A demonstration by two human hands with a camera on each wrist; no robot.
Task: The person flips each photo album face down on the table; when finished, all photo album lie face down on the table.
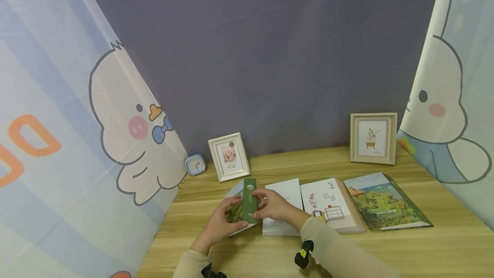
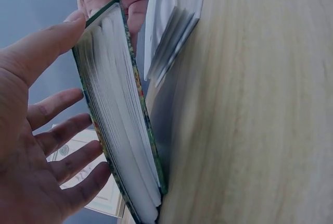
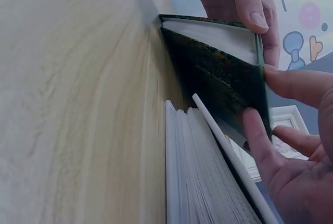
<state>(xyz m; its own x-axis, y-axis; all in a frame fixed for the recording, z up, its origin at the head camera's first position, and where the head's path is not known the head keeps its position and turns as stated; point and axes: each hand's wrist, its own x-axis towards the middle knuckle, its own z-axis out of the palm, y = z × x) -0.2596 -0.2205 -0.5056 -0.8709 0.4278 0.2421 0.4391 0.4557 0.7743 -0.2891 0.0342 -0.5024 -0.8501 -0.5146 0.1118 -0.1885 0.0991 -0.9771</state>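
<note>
A green-covered book (image 1: pixel 247 204) stands tilted on its edge on the wooden table (image 1: pixel 386 252), held between both hands. My left hand (image 1: pixel 221 223) holds its left side; in the left wrist view my thumb (image 2: pixel 57 39) lies on the cover's top corner and my spread fingers (image 2: pixel 62 130) are behind the cover, beside the white page edges (image 2: pixel 119 125). My right hand (image 1: pixel 275 207) pinches the spine side, thumb and fingers (image 3: pixel 291 91) on the dark cover (image 3: pixel 218 81). A white book (image 1: pixel 283 203) lies flat just right of it.
Two open picture books (image 1: pixel 332 203) (image 1: pixel 386 203) lie to the right. Two photo frames (image 1: pixel 229 156) (image 1: pixel 373 137) and a small blue clock (image 1: pixel 195 164) stand along the back wall. Cartoon-print curtains (image 1: pixel 77 140) hang at both sides.
</note>
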